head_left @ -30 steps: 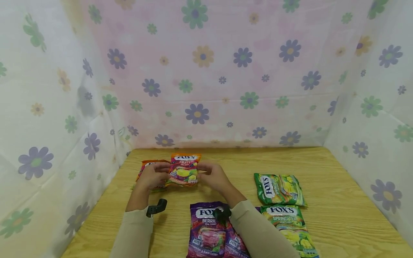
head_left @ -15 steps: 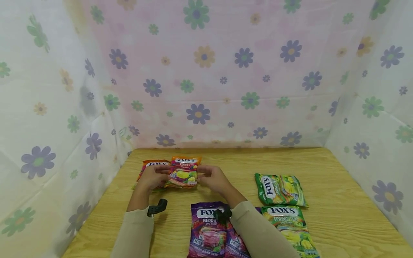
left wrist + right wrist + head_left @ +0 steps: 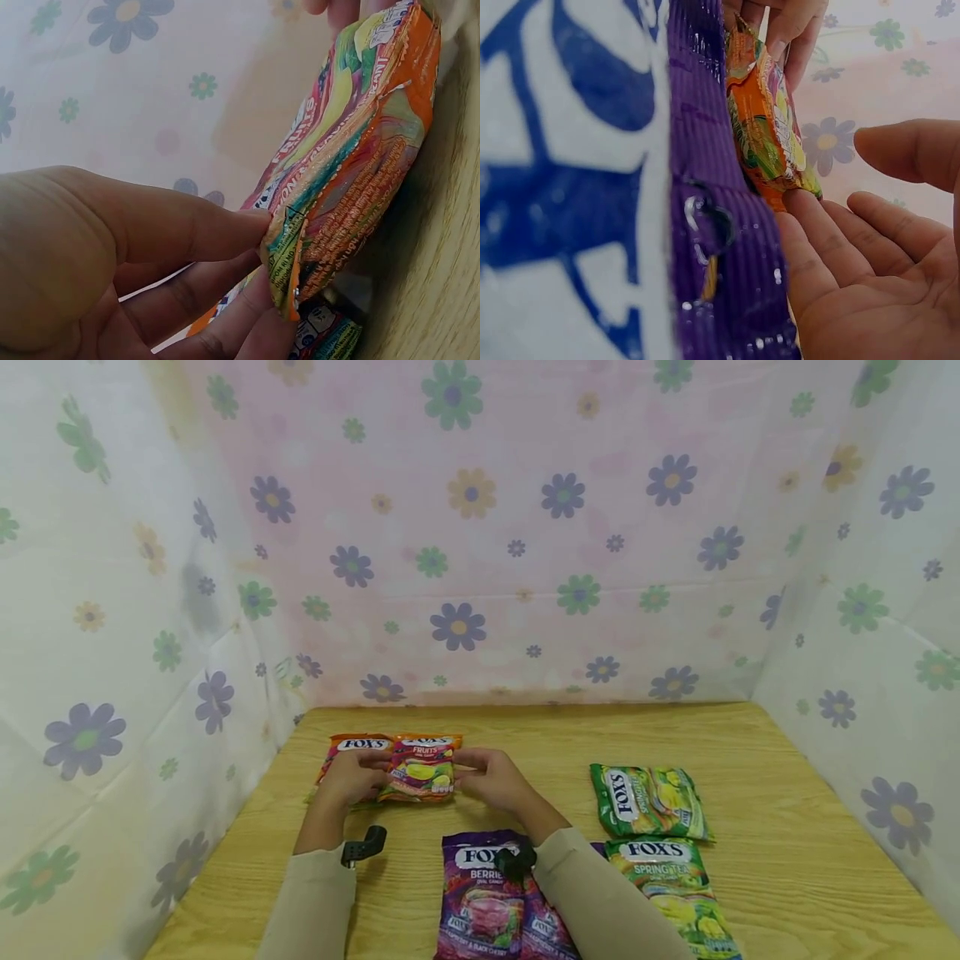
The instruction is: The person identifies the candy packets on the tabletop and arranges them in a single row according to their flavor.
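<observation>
An orange-and-red bag of Fox's fruits candy [image 3: 422, 770] lies at the back left, tilted up off the wood in the left wrist view. My left hand [image 3: 348, 779] pinches its left corner, thumb [image 3: 217, 225] on top and fingers below. At the opposite edge is my right hand [image 3: 495, 778]. Its fingers [image 3: 840, 240] are straight with the tips at the bag's end, while the thumb stands apart. Partly covered by the left hand, a second orange-topped Fox's bag [image 3: 362, 744] lies beside the first.
Two purple berries candy bags [image 3: 480, 902] lie at the front middle, partly under the right forearm; one fills the right wrist view's left side. Two green spring tea bags [image 3: 652, 802] lie on the right of the wooden table [image 3: 787, 827]. Flowered cloth [image 3: 517, 568] walls the sides and back.
The fruits candy bag has come down toward the tabletop and slightly left, its top edge lower now. Both hands follow it; the right thumb and fingers stay spread. The other bags have not moved.
</observation>
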{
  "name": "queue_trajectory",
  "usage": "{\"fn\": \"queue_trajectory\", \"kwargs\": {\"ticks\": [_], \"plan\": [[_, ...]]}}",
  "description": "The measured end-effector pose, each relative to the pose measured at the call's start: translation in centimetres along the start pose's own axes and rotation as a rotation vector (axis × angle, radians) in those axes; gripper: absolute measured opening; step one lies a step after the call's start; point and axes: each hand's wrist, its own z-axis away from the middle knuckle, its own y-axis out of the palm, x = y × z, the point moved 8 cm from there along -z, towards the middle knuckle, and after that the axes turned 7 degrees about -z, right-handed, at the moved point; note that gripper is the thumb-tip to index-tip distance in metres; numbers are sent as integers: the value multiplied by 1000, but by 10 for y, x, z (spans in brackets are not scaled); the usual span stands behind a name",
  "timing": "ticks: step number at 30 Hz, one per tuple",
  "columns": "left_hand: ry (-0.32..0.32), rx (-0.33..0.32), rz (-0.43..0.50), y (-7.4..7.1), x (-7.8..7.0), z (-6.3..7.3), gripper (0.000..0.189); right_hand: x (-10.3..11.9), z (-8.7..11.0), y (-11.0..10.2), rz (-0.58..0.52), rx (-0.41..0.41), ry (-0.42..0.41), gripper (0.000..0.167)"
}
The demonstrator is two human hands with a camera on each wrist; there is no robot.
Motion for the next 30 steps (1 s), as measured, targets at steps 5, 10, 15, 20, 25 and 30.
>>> {"fn": "queue_trajectory", "kwargs": {"ticks": [5,10,15,20,25,30], "plan": [[-5,-5,-22,-1,2,-2,42,1,-1,5,12,31,10,54],[-11,-12,-35,-3,5,-1,42,2,-5,12,45,68,18,54],[-15,-22,-19,-7,7,1,43,2,-9,16,75,73,40,56],[-21,-34,1,-13,14,0,43,1,-13,21,67,69,63,56],[-19,-42,-5,-19,19,-3,44,-1,-18,22,63,8,103,53],[-29,-36,6,-20,24,-5,46,-5,-22,19,80,-108,141,53]]}}
